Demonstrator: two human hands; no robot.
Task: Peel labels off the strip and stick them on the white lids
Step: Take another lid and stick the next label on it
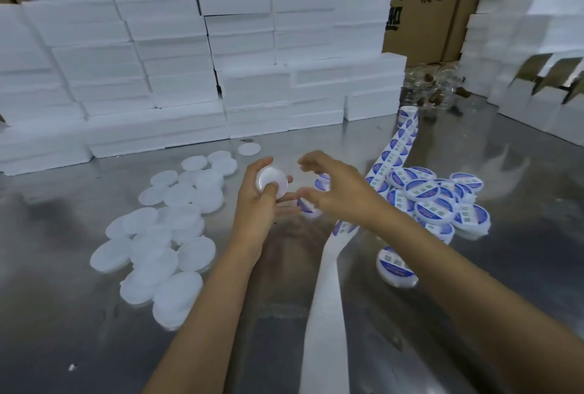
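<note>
- Bare backing of the label strip runs toward the near edge of the steel table, between both forearms.
- Left hand grips a plain white lid, thumb across its face.
- Right hand is blurry, fingers curled over the strip; can't tell if it's pinching a label.
- Unlabelled lids sit left, labelled lids right.
- Blue-and-white label print, unreadable.
</note>
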